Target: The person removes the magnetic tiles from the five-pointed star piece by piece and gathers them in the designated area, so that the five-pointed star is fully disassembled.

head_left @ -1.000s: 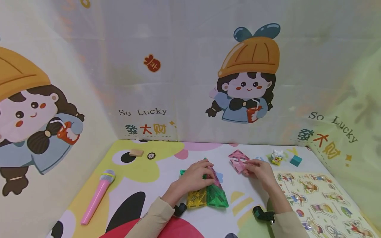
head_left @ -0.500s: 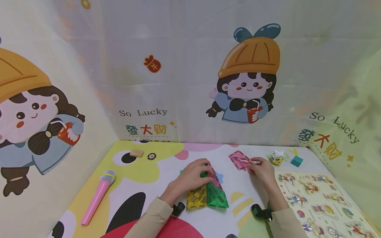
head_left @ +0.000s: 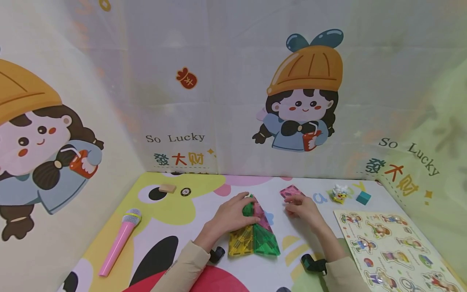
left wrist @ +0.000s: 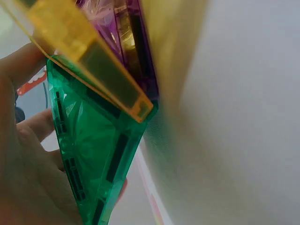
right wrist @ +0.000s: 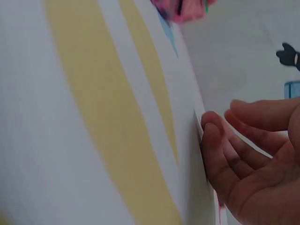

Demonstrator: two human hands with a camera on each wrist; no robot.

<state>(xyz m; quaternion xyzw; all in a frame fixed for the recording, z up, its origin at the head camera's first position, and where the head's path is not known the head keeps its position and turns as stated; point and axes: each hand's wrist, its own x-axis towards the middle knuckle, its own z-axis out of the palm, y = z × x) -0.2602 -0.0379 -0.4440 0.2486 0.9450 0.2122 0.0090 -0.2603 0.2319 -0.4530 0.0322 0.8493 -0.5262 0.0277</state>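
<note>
In the head view, my left hand (head_left: 233,215) grips the upper part of a structure of translucent magnetic tiles (head_left: 265,240), with yellow, green and pink pieces. A green triangular tile (left wrist: 96,140) lies against the palm in the left wrist view, below a yellow tile (left wrist: 101,61) and near a purple one (left wrist: 143,56). Farther right, pink magnetic tiles (head_left: 290,190) lie on the table, partly covered by my right hand (head_left: 304,211). Its fingers bend loosely over them. Nothing shows between thumb and fingers in the right wrist view; whether the fingertips touch a tile is hard to tell.
A pink toy microphone (head_left: 120,242) lies at left. Toward the back are a wooden block (head_left: 167,188) and a small round disc (head_left: 185,192). A small figurine (head_left: 339,193), teal cube (head_left: 363,198) and picture sheet (head_left: 397,247) are at right. Printed cloth walls (head_left: 233,121) enclose the table.
My right hand has moved left and forward over the pink tiles, which it was fingering at their right edge. The gap between the pink pieces has closed. My left hand stays on the structure.
</note>
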